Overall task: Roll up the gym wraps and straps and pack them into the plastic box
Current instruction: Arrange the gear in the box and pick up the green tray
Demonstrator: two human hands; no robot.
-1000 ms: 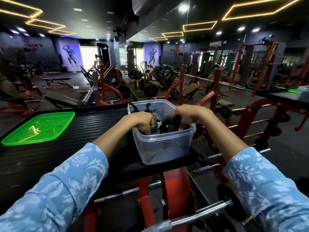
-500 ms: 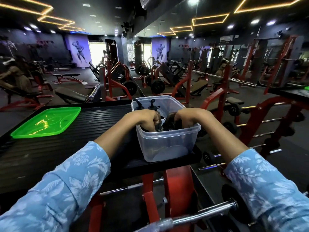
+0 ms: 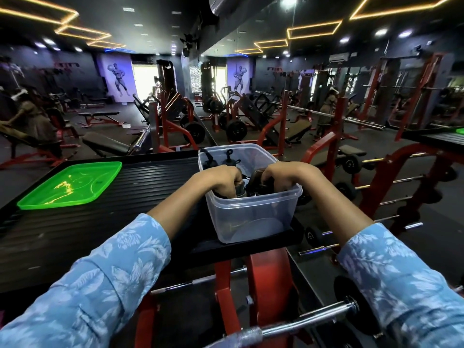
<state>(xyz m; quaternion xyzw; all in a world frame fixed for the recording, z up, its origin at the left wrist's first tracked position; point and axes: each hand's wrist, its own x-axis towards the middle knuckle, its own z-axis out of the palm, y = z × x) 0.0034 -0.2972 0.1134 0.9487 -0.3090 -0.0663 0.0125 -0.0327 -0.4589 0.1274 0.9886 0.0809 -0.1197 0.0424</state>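
A clear plastic box stands on the right end of a black ribbed platform. Dark rolled wraps and straps fill its upper part, with strap ends sticking up at the back. Both my hands reach into the box from above. My left hand has its fingers curled down onto a grey roll. My right hand curls its fingers over a dark roll beside it. The fingertips are hidden inside the box.
A green plastic lid lies on the platform's left part. Below the platform are red frame parts and a steel barbell. Red gym machines, benches and weight plates fill the room behind; a person is at far left.
The view has shifted slightly, so the box sits a little more to the right and higher. Both hands stay in the box, pushed a little deeper onto the rolls.
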